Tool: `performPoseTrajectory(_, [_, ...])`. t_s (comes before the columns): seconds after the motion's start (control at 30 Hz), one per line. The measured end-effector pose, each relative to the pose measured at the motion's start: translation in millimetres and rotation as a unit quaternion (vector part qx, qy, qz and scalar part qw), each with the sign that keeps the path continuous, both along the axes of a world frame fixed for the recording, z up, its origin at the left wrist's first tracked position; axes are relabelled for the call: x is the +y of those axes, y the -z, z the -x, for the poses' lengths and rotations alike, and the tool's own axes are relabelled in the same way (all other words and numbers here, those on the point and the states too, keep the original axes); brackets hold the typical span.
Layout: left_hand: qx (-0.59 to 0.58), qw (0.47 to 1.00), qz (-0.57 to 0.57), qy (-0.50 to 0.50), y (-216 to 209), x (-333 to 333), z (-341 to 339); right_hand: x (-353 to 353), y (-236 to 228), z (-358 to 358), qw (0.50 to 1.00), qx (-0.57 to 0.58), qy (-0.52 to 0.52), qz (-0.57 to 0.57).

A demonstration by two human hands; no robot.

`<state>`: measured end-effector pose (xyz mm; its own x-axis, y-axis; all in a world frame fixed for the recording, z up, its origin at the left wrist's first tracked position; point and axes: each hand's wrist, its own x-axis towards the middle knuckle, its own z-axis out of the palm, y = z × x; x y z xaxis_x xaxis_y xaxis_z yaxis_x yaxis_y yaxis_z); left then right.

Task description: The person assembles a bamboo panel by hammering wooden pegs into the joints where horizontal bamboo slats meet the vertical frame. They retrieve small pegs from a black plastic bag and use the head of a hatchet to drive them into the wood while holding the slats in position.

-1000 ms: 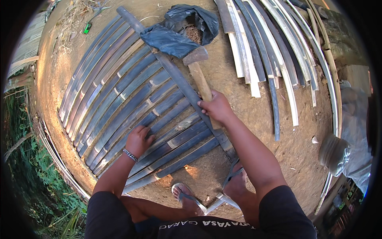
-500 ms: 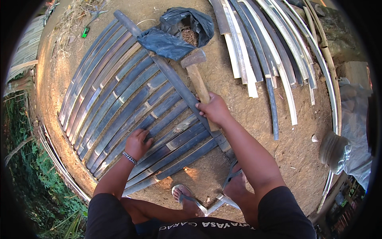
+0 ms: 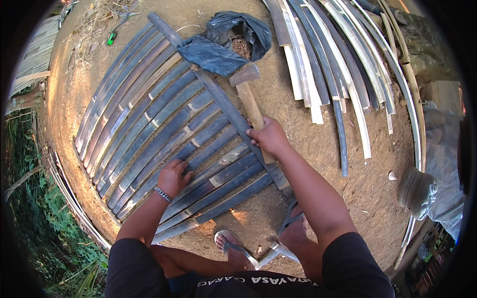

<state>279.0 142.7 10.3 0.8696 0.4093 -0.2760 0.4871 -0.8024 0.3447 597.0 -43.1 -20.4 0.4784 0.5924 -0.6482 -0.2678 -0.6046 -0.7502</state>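
I see a little bright green thing (image 3: 111, 38) on the brown dirt (image 3: 357, 203), at the upper left of the frame, too small to make out. Dry grass (image 3: 89, 25) lies near it. At the far upper left is a gray, bumpy sheet (image 3: 39, 49). Green leaves (image 3: 62, 218) fill the lower left. Over on the right side, a big see-through jug (image 3: 416, 191) is just beside some crinkly plastic (image 3: 443, 154). A small white chip (image 3: 392, 176) sits left of the jug.

Outdoor work yard — dirt ground (image 3: 377, 193), hammer (image 3: 250, 102), split bamboo (image 3: 357, 59) (piled), foliage (image 3: 58, 218)
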Motion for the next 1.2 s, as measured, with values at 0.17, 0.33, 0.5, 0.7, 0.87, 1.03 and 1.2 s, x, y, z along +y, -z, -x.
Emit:
performPoseTrajectory(0.17, [-0.005,1.0,-0.004,0.008,2.1,0.2,2.6,2.5,-4.3,0.4,1.0,-0.005,-0.003,0.013])
performPoseTrajectory(0.33, [-0.038,0.999,-0.015,0.016,5.9,0.9,4.2,2.9,-4.0,1.7,1.0,-0.015,0.003,0.016])
performPoseTrajectory(0.5, [-0.019,1.0,-0.003,0.004,4.5,-0.3,4.1,1.1,-3.9,1.5,1.0,-0.013,-0.006,0.01])
performPoseTrajectory(0.7, [-0.034,0.999,-0.002,0.001,3.7,-1.1,3.2,0.5,-4.4,1.8,1.0,-0.024,-0.009,0.008])
performPoseTrajectory(0.87, [-0.047,0.999,-0.016,0.007,5.9,-1.0,2.8,0.2,-5.0,1.3,1.0,-0.014,-0.008,0.006])
performPoseTrajectory(1.03, [-0.042,0.999,-0.01,0.012,5.2,1.2,2.5,1.1,-9.0,1.3,1.0,-0.007,-0.002,0.01])
performPoseTrajectory(1.2, [-0.028,1.0,-0.006,0.007,6.5,1.3,3.7,1.4,-9.2,1.1,1.0,-0.005,-0.003,0.017])
